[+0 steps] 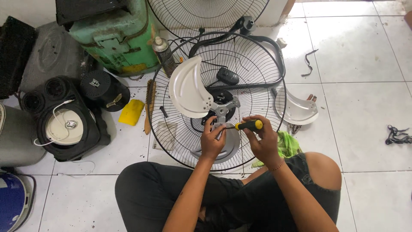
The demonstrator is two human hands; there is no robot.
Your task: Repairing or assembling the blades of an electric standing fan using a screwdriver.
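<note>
Right hand [262, 139]: fingers [253, 131] are gripping a yellow-handled screwdriver [248, 125], tip meeting the fan hub [223, 107]. Left hand [212, 139]: fingers are pinching the lower blade [223, 146]. Beneath both, a wire fan guard [171, 129] is lying on the white tiled floor [369, 120].

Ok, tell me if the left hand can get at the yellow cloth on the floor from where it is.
Probably yes. The left hand rests on the lower fan blade, and the yellow cloth lies out to its left past the wire guard. Only the guard's low rim and a wooden brush lie between; nothing covers the cloth.
</note>
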